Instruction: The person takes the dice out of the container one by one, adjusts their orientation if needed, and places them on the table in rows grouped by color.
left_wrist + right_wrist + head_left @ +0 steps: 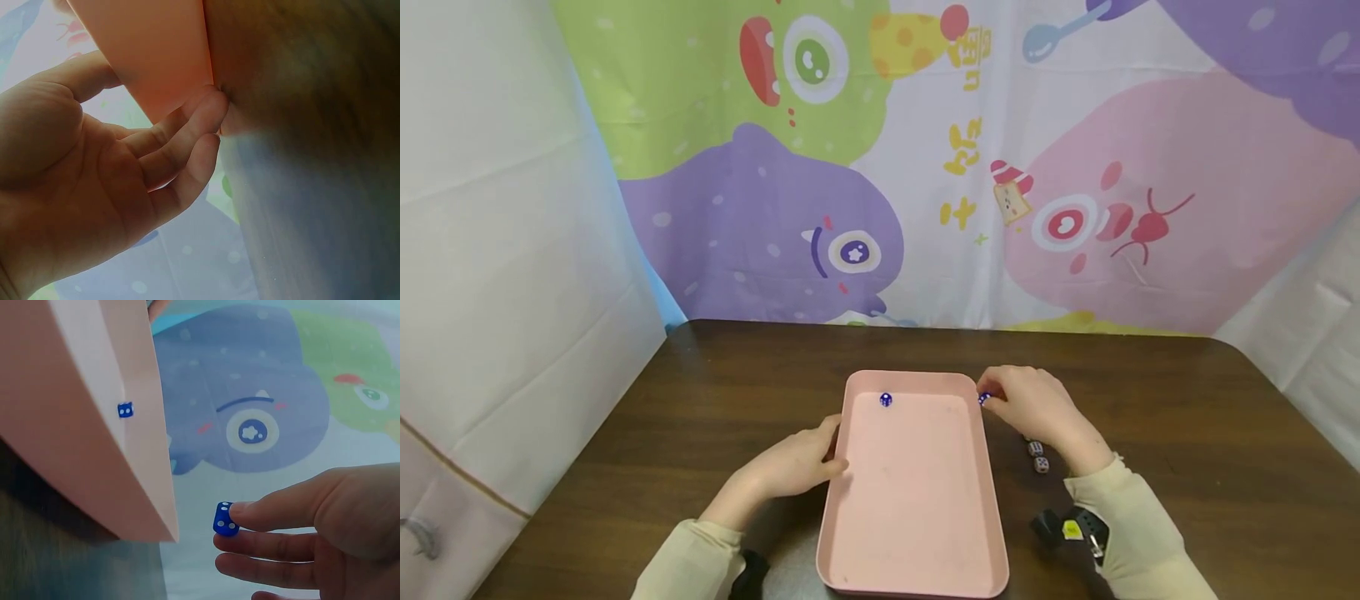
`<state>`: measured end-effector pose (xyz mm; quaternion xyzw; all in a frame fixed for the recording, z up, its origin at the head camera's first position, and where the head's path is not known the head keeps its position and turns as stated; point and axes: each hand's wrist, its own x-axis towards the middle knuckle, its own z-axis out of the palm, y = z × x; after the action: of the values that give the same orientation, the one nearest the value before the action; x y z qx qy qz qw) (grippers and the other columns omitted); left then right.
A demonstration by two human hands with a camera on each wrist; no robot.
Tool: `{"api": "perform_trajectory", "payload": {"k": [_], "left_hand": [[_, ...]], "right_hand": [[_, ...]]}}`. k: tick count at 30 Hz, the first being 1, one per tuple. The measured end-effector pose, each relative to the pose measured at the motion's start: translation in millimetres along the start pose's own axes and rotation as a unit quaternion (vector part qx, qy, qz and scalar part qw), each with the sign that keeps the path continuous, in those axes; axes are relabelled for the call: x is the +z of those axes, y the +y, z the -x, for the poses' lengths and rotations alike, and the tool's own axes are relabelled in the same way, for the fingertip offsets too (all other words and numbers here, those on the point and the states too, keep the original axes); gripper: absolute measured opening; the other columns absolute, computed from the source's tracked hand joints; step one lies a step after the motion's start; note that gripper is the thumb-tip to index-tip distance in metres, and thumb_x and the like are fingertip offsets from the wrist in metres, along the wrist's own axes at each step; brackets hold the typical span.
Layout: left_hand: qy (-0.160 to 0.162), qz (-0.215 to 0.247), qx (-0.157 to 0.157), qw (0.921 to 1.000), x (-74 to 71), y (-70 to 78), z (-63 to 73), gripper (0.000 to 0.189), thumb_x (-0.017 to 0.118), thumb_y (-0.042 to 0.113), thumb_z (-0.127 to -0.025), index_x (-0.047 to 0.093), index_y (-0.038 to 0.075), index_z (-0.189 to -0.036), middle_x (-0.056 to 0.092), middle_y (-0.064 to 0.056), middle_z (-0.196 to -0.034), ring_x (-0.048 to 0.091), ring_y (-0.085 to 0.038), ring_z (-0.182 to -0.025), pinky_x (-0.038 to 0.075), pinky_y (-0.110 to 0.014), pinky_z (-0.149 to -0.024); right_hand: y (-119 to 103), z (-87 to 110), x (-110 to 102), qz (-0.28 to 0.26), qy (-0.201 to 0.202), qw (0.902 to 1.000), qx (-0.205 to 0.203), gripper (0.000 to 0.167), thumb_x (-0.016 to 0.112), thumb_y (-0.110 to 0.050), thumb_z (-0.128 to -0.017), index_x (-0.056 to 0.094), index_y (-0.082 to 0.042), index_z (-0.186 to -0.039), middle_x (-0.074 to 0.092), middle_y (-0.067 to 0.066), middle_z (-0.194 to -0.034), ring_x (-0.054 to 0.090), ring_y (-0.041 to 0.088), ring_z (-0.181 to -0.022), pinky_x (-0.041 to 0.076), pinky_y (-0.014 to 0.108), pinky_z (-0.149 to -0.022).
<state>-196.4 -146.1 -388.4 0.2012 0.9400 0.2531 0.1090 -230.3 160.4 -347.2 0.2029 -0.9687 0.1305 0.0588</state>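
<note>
A pink rectangular tray [917, 500] lies on the dark wooden table. At its left side my left hand [801, 458] holds the wall, the thumb over the rim and the fingers along the outside; the left wrist view shows the fingertips [209, 109] against the tray's lower edge. Beside the tray's far right corner, my right hand [1033, 404] pinches a blue die with white pips [225, 519] between thumb and index finger, just above rim height. Another blue die [886, 400] sits inside the tray near the far left corner.
Right of the tray, under the right forearm, white dice [1041, 465] lie in a short row, partly hidden by the hand. Dark wood table [737, 367] surrounds the tray. A cartoon-printed curtain [925, 167] hangs behind the table.
</note>
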Motion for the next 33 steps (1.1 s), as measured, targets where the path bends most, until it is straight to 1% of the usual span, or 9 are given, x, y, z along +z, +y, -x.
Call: {"api": "perform_trajectory", "payload": {"k": [6, 11, 14, 20, 23, 26, 30, 33], "left_hand": [[0.0, -0.001, 0.003, 1.0, 1.2, 0.1, -1.3, 0.062, 0.057, 0.019, -0.086, 0.029, -0.007, -0.135, 0.06, -0.018, -0.11, 0.059, -0.018, -0.088, 0.045, -0.04, -0.08], [-0.002, -0.002, 0.002, 1.0, 1.2, -1.6, -2.1, 0.062, 0.057, 0.02, -0.086, 0.029, -0.006, -0.135, 0.06, -0.016, -0.111, 0.059, -0.017, -0.088, 0.045, -0.039, -0.08], [-0.003, -0.001, 0.001, 1.0, 1.2, -1.9, -2.3, 0.062, 0.057, 0.02, -0.086, 0.029, -0.006, -0.136, 0.061, -0.015, -0.111, 0.059, -0.016, -0.088, 0.046, -0.038, -0.08], [-0.002, 0.003, 0.003, 1.0, 0.8, 0.0, -1.6, 0.062, 0.057, 0.019, -0.086, 0.029, -0.007, -0.135, 0.061, -0.016, -0.11, 0.059, -0.018, -0.089, 0.046, -0.039, -0.08], [-0.004, 0.004, 0.001, 1.0, 0.8, -0.1, -1.1, 0.062, 0.057, 0.019, -0.086, 0.029, -0.007, -0.135, 0.06, -0.016, -0.111, 0.059, -0.018, -0.091, 0.045, -0.039, -0.081], [-0.003, 0.005, -0.004, 1.0, 0.4, -0.4, -0.7, 0.063, 0.057, 0.019, -0.086, 0.029, -0.006, -0.136, 0.06, -0.015, -0.111, 0.059, -0.018, -0.092, 0.045, -0.039, -0.082], [-0.003, 0.006, -0.004, 1.0, -0.2, -0.4, -0.9, 0.063, 0.057, 0.02, -0.086, 0.029, -0.005, -0.136, 0.06, -0.015, -0.112, 0.059, -0.018, -0.094, 0.045, -0.039, -0.084], [-0.005, 0.006, 0.0, 1.0, 0.4, -0.8, -1.5, 0.063, 0.056, 0.02, -0.087, 0.028, -0.006, -0.136, 0.06, -0.016, -0.112, 0.059, -0.019, -0.093, 0.045, -0.04, -0.083]], "right_hand": [[10.9, 8.6, -2.2, 0.004, -0.012, 0.9999, 0.01, 0.011, 0.065, -0.017, -0.079, 0.068, -0.015, -0.089, 0.063, -0.005, -0.077, 0.056, 0.01, -0.067, 0.044, 0.033, -0.062], [18.4, 13.9, -3.6, 0.006, -0.019, 0.9996, 0.018, 0.009, 0.065, -0.017, -0.078, 0.067, -0.017, -0.086, 0.063, -0.006, -0.076, 0.056, 0.01, -0.067, 0.043, 0.032, -0.061], [22.6, 17.3, -4.6, 0.008, -0.029, 0.9993, 0.024, 0.007, 0.066, -0.017, -0.077, 0.066, -0.017, -0.085, 0.061, -0.007, -0.074, 0.055, 0.01, -0.067, 0.042, 0.032, -0.06], [31.5, 24.8, -9.7, 0.018, -0.069, 0.9965, 0.045, 0.006, 0.067, -0.018, -0.075, 0.064, -0.018, -0.081, 0.057, -0.007, -0.07, 0.051, 0.011, -0.064, 0.038, 0.032, -0.055], [36.0, 27.8, -11.5, 0.017, -0.092, 0.9939, 0.06, 0.006, 0.068, -0.019, -0.075, 0.063, -0.017, -0.078, 0.056, -0.006, -0.069, 0.048, 0.011, -0.063, 0.037, 0.031, -0.055], [39.9, 30.3, -12.6, 0.017, -0.111, 0.9916, 0.064, 0.007, 0.068, -0.019, -0.075, 0.063, -0.016, -0.078, 0.056, -0.005, -0.07, 0.048, 0.012, -0.063, 0.037, 0.032, -0.055], [45.1, 33.4, -14.0, 0.018, -0.125, 0.9895, 0.071, 0.009, 0.069, -0.019, -0.074, 0.061, -0.016, -0.077, 0.056, -0.004, -0.071, 0.048, 0.013, -0.064, 0.037, 0.033, -0.055], [48.0, 35.7, -14.3, 0.02, -0.132, 0.9874, 0.085, 0.012, 0.07, -0.019, -0.072, 0.059, -0.015, -0.073, 0.054, -0.002, -0.069, 0.047, 0.015, -0.063, 0.035, 0.033, -0.054]]}}
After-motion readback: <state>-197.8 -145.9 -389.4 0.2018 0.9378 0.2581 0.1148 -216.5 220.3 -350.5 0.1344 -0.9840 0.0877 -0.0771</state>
